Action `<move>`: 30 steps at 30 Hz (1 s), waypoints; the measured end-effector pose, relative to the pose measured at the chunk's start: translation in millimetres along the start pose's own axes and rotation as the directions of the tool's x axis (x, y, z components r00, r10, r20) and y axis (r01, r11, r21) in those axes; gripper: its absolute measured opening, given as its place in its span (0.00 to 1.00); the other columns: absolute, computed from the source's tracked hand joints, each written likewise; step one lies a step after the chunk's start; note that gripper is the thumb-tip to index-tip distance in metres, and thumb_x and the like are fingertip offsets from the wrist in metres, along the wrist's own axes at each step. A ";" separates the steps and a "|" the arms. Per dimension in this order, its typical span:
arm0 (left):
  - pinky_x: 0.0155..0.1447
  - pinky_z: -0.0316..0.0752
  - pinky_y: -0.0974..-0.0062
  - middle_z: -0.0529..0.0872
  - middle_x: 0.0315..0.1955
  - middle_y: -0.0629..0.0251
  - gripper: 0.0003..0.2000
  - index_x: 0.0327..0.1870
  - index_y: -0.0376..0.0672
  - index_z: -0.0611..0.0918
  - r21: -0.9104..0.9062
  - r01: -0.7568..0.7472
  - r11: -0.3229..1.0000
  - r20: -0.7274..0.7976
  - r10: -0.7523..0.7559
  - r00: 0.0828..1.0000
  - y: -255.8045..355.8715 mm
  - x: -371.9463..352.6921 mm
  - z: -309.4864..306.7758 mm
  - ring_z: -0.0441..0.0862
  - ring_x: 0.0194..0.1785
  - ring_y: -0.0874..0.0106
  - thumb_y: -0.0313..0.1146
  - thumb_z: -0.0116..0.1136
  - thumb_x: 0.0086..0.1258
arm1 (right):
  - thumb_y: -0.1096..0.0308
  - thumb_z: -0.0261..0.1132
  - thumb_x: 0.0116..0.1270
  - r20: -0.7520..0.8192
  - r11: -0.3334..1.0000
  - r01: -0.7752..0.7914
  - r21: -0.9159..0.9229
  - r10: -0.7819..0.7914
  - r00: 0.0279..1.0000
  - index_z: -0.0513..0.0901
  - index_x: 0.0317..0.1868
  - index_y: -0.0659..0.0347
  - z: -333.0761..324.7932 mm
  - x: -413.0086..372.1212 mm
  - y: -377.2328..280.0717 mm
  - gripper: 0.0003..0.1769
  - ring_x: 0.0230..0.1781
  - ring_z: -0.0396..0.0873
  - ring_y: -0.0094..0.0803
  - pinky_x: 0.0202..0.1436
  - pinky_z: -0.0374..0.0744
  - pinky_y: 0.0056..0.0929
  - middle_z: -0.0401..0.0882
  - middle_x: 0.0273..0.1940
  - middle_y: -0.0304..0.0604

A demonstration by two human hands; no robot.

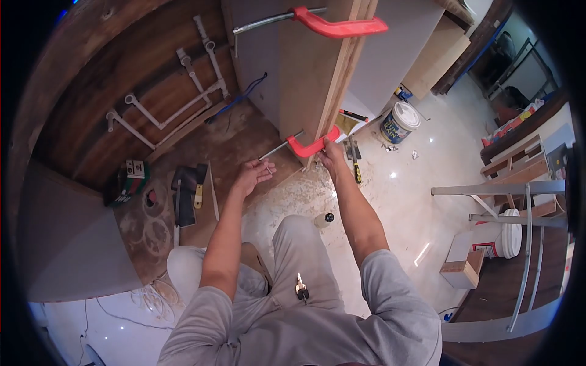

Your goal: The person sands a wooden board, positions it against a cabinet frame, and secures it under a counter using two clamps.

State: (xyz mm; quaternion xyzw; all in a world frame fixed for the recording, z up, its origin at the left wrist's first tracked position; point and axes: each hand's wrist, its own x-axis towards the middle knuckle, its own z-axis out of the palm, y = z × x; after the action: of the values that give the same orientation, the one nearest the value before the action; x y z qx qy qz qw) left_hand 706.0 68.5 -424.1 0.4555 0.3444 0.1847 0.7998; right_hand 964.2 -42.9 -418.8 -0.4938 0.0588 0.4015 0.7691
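A red C-clamp (310, 146) sits around the lower end of an upright wooden panel edge (342, 73). My right hand (331, 154) grips its red frame at the board's edge. On the other side, my left hand (253, 175) is at the end of the clamp's screw, its fingers curled at the small handle bar. Higher up on the same panel, a second red clamp (342, 25) is fastened, and no hand touches it.
White pipes (190, 108) line the cabinet back at left. A green-and-black box (128, 182) stands below them. A paint bucket (400, 122), a yellow-handled tool (358, 174) and a small bottle (324, 220) are on the floor. At right stands a metal ladder (497, 190).
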 end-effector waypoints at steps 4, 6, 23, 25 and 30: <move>0.55 0.78 0.66 0.83 0.46 0.49 0.17 0.55 0.33 0.75 0.902 -0.429 0.051 0.258 0.734 0.629 -30.3 17.4 -22.0 0.82 0.50 0.59 0.35 0.53 0.71 | 0.66 0.51 0.74 0.033 1.000 -0.009 0.022 0.009 0.999 0.71 0.50 0.59 -3.6 3.3 1.9 0.09 0.36 0.79 0.35 0.38 0.82 0.37 0.77 0.39 0.43; 0.55 0.78 0.67 0.83 0.46 0.49 0.16 0.55 0.34 0.75 0.934 -0.280 0.221 0.005 0.776 0.630 -26.9 13.4 -10.7 0.82 0.51 0.60 0.35 0.54 0.71 | 0.67 0.51 0.74 0.030 0.999 -0.011 0.045 0.010 1.000 0.71 0.50 0.59 -1.0 2.3 1.4 0.09 0.37 0.79 0.35 0.39 0.82 0.37 0.77 0.40 0.44; 0.57 0.76 0.64 0.80 0.52 0.51 0.09 0.47 0.37 0.77 0.685 -0.405 0.606 -0.189 0.684 0.705 -12.0 -2.0 22.1 0.80 0.53 0.59 0.25 0.53 0.68 | 0.65 0.51 0.74 -0.002 1.000 -0.018 0.024 0.018 1.000 0.72 0.49 0.61 -1.9 -3.4 6.4 0.10 0.36 0.79 0.35 0.39 0.82 0.37 0.77 0.39 0.44; 0.56 0.78 0.62 0.79 0.51 0.48 0.10 0.49 0.38 0.76 0.011 0.078 0.997 -0.272 -0.072 0.959 2.0 -4.4 27.1 0.81 0.52 0.56 0.29 0.52 0.70 | 0.65 0.52 0.74 0.015 0.999 -0.003 0.038 0.002 1.000 0.72 0.48 0.61 0.3 -6.9 4.8 0.10 0.36 0.79 0.35 0.39 0.82 0.37 0.77 0.39 0.44; 0.53 0.79 0.64 0.81 0.49 0.51 0.13 0.54 0.39 0.74 -0.560 0.215 0.800 0.029 -0.241 0.970 0.9 13.3 -0.5 0.82 0.50 0.56 0.32 0.51 0.71 | 0.65 0.52 0.74 0.028 0.996 -0.022 0.087 0.020 0.999 0.72 0.49 0.62 -10.8 15.0 11.8 0.10 0.35 0.79 0.36 0.40 0.82 0.39 0.77 0.39 0.44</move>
State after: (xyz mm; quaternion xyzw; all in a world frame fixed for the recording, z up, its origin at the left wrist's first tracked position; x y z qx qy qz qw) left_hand 714.8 77.4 -428.6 0.1526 0.3448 0.1898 0.9065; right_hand 969.6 -41.1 -439.9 -0.4536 0.0712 0.4133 0.7864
